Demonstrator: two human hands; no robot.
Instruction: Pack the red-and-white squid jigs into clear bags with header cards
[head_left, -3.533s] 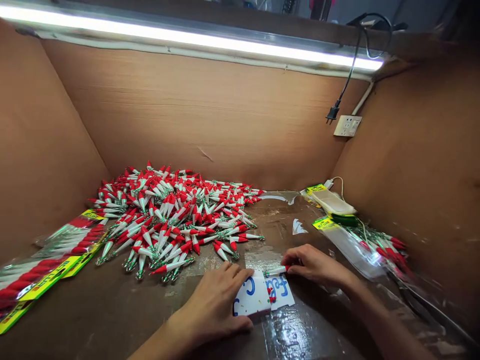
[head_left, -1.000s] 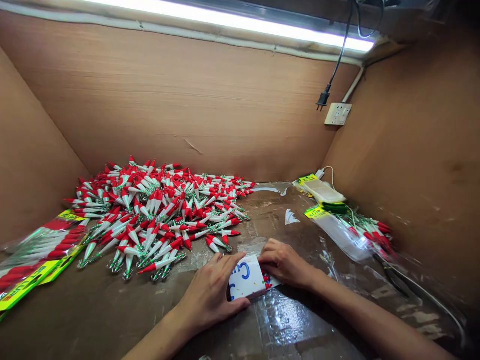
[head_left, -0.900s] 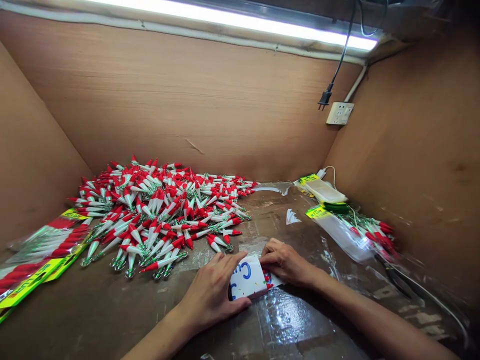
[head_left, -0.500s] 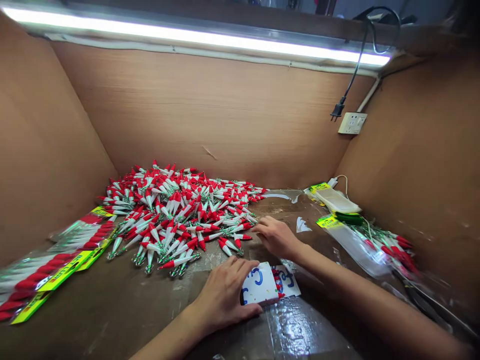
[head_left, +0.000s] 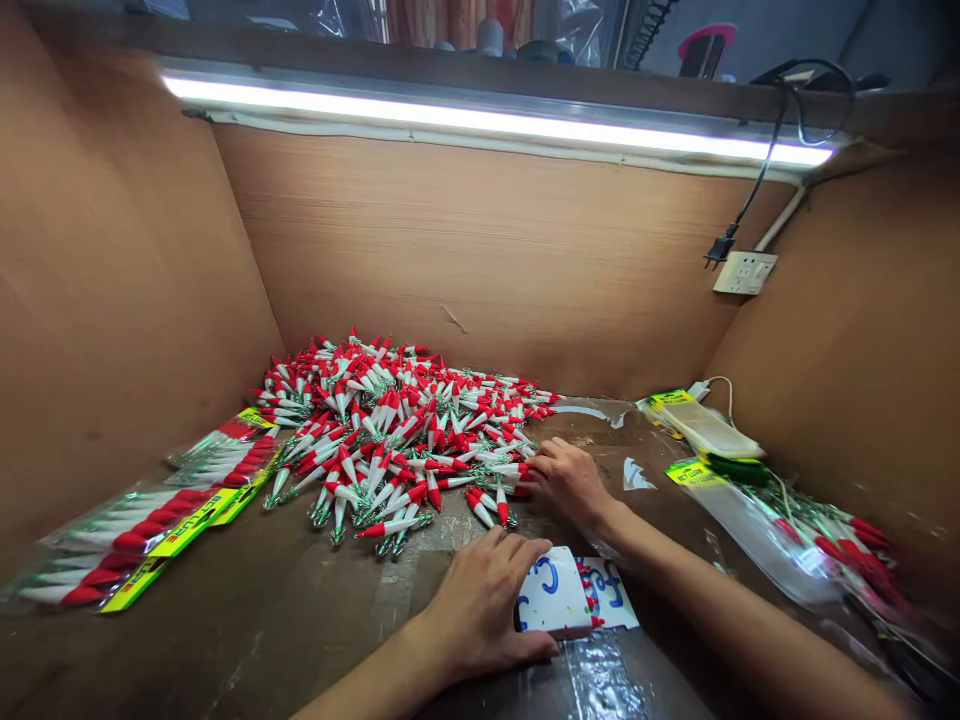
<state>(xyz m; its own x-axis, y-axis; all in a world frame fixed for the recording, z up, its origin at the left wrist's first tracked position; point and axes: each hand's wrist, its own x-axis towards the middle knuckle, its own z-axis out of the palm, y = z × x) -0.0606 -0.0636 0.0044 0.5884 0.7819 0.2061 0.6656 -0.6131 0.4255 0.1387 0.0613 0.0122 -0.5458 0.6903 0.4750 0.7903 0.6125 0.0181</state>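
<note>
My left hand [head_left: 491, 600] is closed around the left end of a small white box [head_left: 556, 592] with blue lettering, thumb at the near side and fingers over the top. Red tips of squid jigs [head_left: 590, 598] show at the box's right opening, beside a white flap with blue letters. My right hand [head_left: 574, 485] is at the right edge of a big heap of red-and-white squid jigs [head_left: 390, 420] with green-looking hooks. Its fingers are bent together on the red tip of a jig; the fingertips are partly hidden.
Packed jigs with yellow labels [head_left: 180, 525] lie on the left. At right are stacked clear bags [head_left: 709, 425] and more bagged jigs [head_left: 847, 550]. A plug [head_left: 721, 246] dangles near a wall socket [head_left: 745, 272]. Wooden walls enclose three sides under a tube light [head_left: 495, 117].
The whole view has shifted, so everything sits further right and lower. My right fingers have come in against a jig at the heap's edge. My left hand still grips the box.
</note>
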